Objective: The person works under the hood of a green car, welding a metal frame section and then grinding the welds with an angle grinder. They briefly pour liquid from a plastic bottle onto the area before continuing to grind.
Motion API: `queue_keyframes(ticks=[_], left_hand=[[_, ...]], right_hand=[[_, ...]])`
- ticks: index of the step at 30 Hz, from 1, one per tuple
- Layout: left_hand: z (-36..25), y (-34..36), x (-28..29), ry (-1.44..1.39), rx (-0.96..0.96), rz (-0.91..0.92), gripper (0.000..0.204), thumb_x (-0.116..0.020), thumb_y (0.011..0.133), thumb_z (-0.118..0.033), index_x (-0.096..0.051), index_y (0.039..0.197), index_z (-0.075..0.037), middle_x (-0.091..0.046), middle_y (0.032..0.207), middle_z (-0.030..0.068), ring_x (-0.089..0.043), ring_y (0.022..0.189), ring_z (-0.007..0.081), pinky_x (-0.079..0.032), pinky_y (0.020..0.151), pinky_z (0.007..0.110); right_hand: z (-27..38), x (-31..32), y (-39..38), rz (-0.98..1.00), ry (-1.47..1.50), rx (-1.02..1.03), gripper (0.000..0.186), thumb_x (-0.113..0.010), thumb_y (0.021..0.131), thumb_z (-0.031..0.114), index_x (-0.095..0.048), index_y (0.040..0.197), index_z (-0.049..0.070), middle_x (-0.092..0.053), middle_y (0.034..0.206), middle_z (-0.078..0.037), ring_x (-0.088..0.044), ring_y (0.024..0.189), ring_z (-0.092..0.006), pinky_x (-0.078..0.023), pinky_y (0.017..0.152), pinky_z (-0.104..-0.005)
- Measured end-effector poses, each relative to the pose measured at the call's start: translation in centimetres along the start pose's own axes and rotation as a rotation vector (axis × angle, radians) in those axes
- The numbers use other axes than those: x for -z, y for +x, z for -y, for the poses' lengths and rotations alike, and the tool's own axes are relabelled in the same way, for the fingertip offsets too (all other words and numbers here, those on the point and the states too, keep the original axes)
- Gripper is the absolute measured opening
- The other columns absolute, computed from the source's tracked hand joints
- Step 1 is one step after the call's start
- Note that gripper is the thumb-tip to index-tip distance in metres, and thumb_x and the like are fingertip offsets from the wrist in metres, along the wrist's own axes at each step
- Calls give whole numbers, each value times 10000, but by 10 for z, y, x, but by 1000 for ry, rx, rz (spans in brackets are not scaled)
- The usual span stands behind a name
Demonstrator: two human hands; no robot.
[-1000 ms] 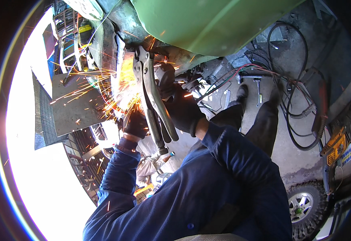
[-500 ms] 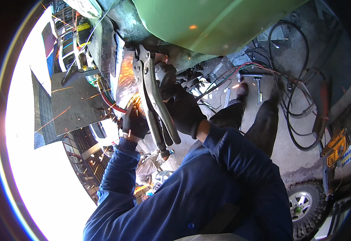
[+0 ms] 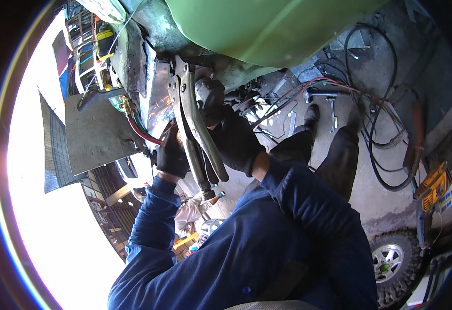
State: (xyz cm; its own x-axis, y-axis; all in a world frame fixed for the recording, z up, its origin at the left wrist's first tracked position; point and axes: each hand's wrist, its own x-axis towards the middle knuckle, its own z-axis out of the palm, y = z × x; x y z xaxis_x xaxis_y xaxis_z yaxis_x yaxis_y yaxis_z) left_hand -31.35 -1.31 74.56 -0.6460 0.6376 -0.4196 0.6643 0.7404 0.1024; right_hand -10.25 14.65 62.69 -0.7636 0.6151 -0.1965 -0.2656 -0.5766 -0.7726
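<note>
Now the broad orange spray of a second ago has shrunk to a few faint streaks on the metal sheet (image 3: 157,85), suggesting that the tool's bite has eased or paused. The dark power tool (image 3: 209,93) sits beside the locking pliers (image 3: 194,116), below the green panel (image 3: 267,31). The right hand's (image 3: 236,142) grip looks closed around its body; the left hand (image 3: 172,157) is curled behind the pliers, its grip impossible to tell.
</note>
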Motion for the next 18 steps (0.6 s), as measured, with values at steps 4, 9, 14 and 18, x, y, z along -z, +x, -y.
queue_keyframes(ticks=[4,9,14,18], left_hand=[[4,-2,0,-21,2,-6,559,-821,874,-274,-616,1328,-20,-721,1156,215,-716,1066,425,-583,910,483],[8,-6,2,-51,11,-11,547,-815,879,-267,-618,1326,-21,-722,1155,211,-717,1063,419,-584,909,479],[10,-7,1,-73,11,-13,535,-808,883,-259,-620,1324,-22,-723,1153,207,-718,1060,412,-584,909,476],[10,-6,0,-89,13,-15,525,-802,887,-253,-621,1323,-22,-724,1152,204,-718,1057,408,-584,908,473]], right_hand=[[-4,-5,2,1,18,-57,523,-749,969,513,-711,1198,44,-694,1218,-160,-638,1210,-314,-478,1091,-444],[-7,-5,-1,-2,16,-72,551,-750,965,527,-700,1216,39,-681,1238,-165,-618,1246,-324,-475,1101,-459],[-1,-2,1,-1,1,-48,536,-751,966,522,-709,1216,50,-670,1265,-168,-618,1250,-323,-476,1104,-450],[9,1,-2,14,-23,-102,496,-744,972,516,-738,1191,70,-689,1247,-161,-615,1252,-319,-477,1106,-439]])
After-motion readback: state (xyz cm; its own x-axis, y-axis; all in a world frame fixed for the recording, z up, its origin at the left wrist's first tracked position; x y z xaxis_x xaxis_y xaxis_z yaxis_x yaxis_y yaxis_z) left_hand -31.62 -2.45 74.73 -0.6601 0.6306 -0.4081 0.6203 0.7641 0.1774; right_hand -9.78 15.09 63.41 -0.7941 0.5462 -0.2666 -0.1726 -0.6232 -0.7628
